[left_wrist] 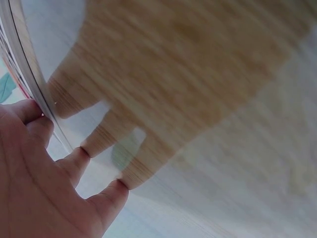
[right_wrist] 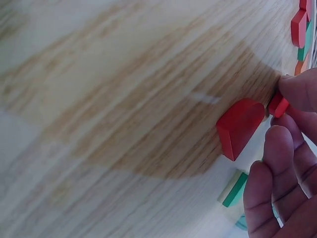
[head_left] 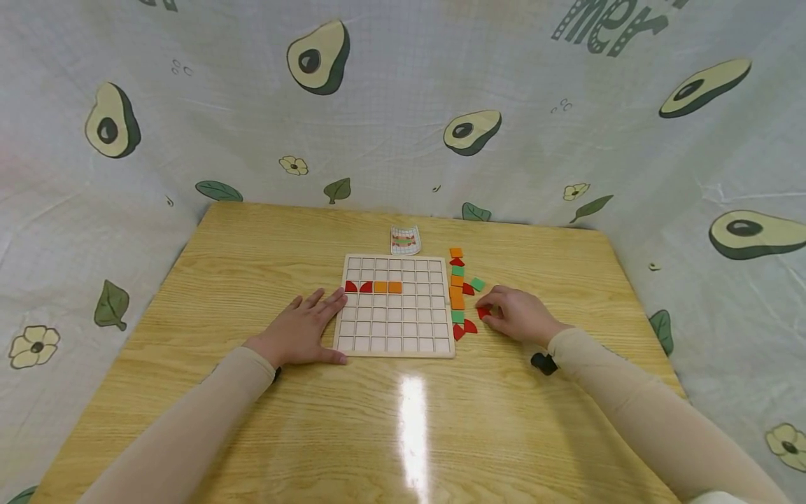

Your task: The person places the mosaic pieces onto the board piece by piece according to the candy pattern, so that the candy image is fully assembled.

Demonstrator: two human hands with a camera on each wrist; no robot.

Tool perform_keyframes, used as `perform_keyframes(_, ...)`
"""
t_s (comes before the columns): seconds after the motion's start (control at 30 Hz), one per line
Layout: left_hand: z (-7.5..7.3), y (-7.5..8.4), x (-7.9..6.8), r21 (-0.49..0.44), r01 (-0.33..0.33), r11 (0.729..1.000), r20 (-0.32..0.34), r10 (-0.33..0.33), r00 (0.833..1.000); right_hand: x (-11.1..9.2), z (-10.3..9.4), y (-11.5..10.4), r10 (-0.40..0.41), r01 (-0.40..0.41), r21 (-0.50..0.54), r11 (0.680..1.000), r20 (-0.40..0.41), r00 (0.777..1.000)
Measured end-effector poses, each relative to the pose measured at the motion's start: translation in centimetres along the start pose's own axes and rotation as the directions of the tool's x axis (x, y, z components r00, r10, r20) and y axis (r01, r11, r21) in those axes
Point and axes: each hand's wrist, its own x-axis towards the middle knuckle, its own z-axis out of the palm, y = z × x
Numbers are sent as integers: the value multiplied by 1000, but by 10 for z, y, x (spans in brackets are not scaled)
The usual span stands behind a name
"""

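A pale wooden grid board [head_left: 397, 339] lies on the table, with two red quarter-circle tiles [head_left: 366, 287] and two orange square tiles [head_left: 394, 288] in one row. Spread flat, my left hand [head_left: 303, 327] rests at the board's left edge, fingertips on its rim and thumb by the near corner. Right of the board, my right hand [head_left: 519, 313] pinches a small red tile [right_wrist: 278, 105] between thumb and fingertip, low over the table. Close to those fingers in the right wrist view sit another red tile [right_wrist: 240, 128] and a green tile [right_wrist: 235, 188].
Along the board's right edge runs a loose column of orange, green and red tiles [head_left: 457, 297]. A green square [head_left: 478, 284] lies beside it. Behind the board is a small pattern card [head_left: 405, 240]. An avocado-print cloth [head_left: 390, 154] hangs around the wooden table [head_left: 302, 427].
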Motion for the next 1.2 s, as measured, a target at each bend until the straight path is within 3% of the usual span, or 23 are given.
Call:
perform_keyframes(0.4,0,-1,0,-4,-6,1000,-13,6,1000,2,1,1,12,-12,10,1000,-15,1000)
perform_keyframes(0.67,0,0,-1,-6,-9,1000,-22,9,1000,14,-3,-4,8,-8,17,1000,-12,1000)
perform_keyframes(0.93,-3,1,-2,2,-11,1000,-26,11,1000,44,-2,-18,-13,13,27,1000,-19,1000)
perform_keyframes(1.2,-4,3,-1,-10,-11,1000,-17,11,1000,84,0,-46,-17,16,78,997,12,1000)
